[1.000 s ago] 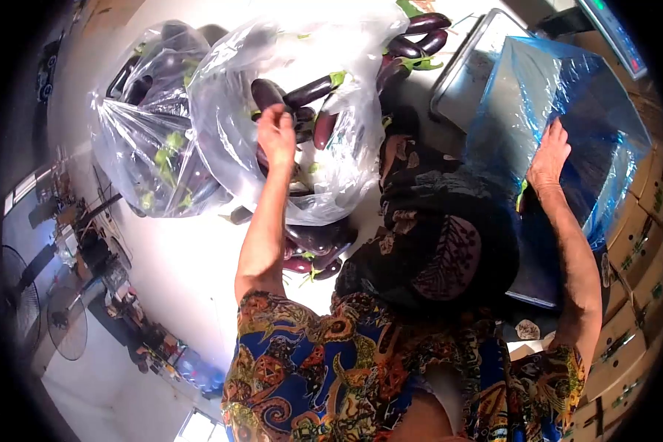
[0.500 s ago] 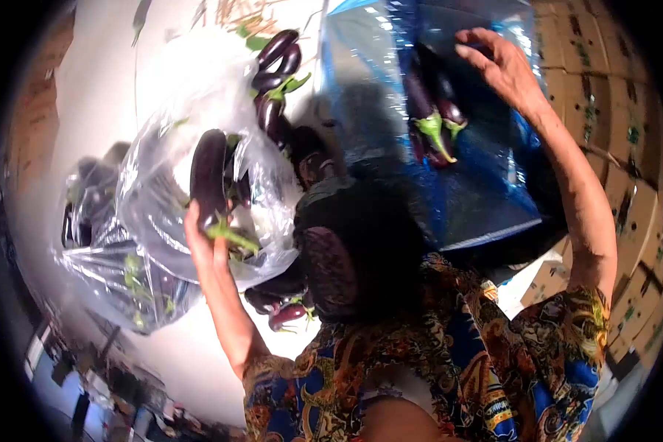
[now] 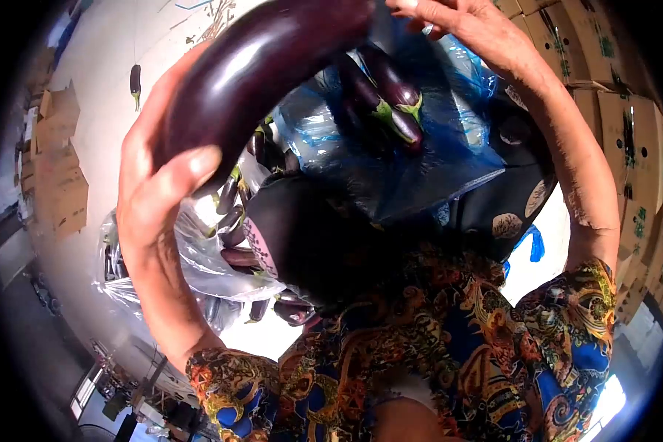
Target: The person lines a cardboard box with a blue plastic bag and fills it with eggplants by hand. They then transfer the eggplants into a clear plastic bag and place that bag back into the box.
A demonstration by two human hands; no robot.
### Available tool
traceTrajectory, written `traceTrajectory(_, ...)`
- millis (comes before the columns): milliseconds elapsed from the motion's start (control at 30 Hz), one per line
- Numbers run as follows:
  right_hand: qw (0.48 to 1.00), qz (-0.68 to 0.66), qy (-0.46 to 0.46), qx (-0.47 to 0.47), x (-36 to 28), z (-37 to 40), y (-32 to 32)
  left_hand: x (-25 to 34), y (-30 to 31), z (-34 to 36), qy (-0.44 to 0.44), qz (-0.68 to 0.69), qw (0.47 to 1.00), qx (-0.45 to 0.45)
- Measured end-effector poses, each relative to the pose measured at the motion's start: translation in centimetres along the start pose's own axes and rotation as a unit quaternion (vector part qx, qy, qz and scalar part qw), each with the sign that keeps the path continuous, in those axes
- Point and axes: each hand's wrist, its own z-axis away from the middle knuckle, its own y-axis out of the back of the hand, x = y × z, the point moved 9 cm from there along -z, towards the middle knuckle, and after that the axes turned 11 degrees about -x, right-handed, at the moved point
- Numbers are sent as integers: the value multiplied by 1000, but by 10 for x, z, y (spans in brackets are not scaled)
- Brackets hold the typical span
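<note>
A large, glossy dark purple eggplant [image 3: 265,59] is raised close to the camera and slants up to the right. My left hand [image 3: 155,177] is wrapped around its lower left end, thumb across the front. At the upper right end, the bent fingers of my right hand [image 3: 457,26] meet its tip, partly cut off by the frame's top edge. Below it lies an open blue plastic bag [image 3: 435,169] with several eggplants [image 3: 390,103] in it, green caps toward me. Clear plastic bags [image 3: 199,258] with more eggplants are behind my left forearm.
A lone small eggplant [image 3: 135,81] lies on the pale surface [image 3: 107,44] at the far left. Loose eggplants [image 3: 295,309] sit close to my body. Stacked cardboard boxes [image 3: 633,140] line the right side, and other cartons [image 3: 55,177] stand at left.
My left hand has lifted the eggplant from above the clear bag up toward the camera. My right hand has moved from over the blue bag to the eggplant's far end.
</note>
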Motion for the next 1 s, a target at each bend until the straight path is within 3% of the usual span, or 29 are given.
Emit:
traceTrajectory(100, 992, 39, 90, -75, 28, -6, -7, 7, -31, -27, 23, -58, 993, -102)
traceTrajectory(200, 994, -70, 16, -79, 40, -15, -13, -1, -40, -38, 23, -117, 972, -203)
traceTrajectory(267, 995, -59, -3, -86, 39, -18, -19, -4, -54, -44, 60, -138, 950, -274)
traceTrajectory(333, 993, -44, -46, -99, 46, -18, -24, 16, -79, -50, -152, -345, 875, -305)
traceTrajectory(367, 993, 30, 17, -111, 49, -26, -35, 14, -92, -52, -159, -384, 849, -327)
traceTrajectory(400, 988, 45, -10, -150, 59, -24, -41, 11, -104, -52, -165, -423, 821, -347)
traceTrajectory(533, 952, 269, -40, -140, 67, -32, -56, -16, -136, -49, -178, -511, 746, -388)
traceTrajectory(600, 932, 333, -48, -135, 78, -45, -64, -26, -143, -52, -160, -514, 748, -389)
traceTrajectory(700, 921, 366, -44, -129, 93, -69, -81, -40, -155, -45, -144, -529, 719, -427)
traceTrajectory(733, 921, 334, -113, -164, 93, -71, -85, -46, -160, -42, -140, -534, 704, -447)
traceTrajectory(767, 918, 352, -98, -152, 95, -76, -89, -47, -162, -37, -147, -551, 698, -432)
traceTrajectory(800, 915, 369, -82, -141, 100, -79, -94, -40, -149, -38, -158, -516, 740, -401)
traceTrajectory(867, 893, 388, -143, -180, 114, -94, -102, -21, -104, -32, -171, -447, 816, -324)
traceTrajectory(1000, 852, 476, -192, -101, 107, -100, -86, 20, 22, 22, -60, -395, 910, -116)
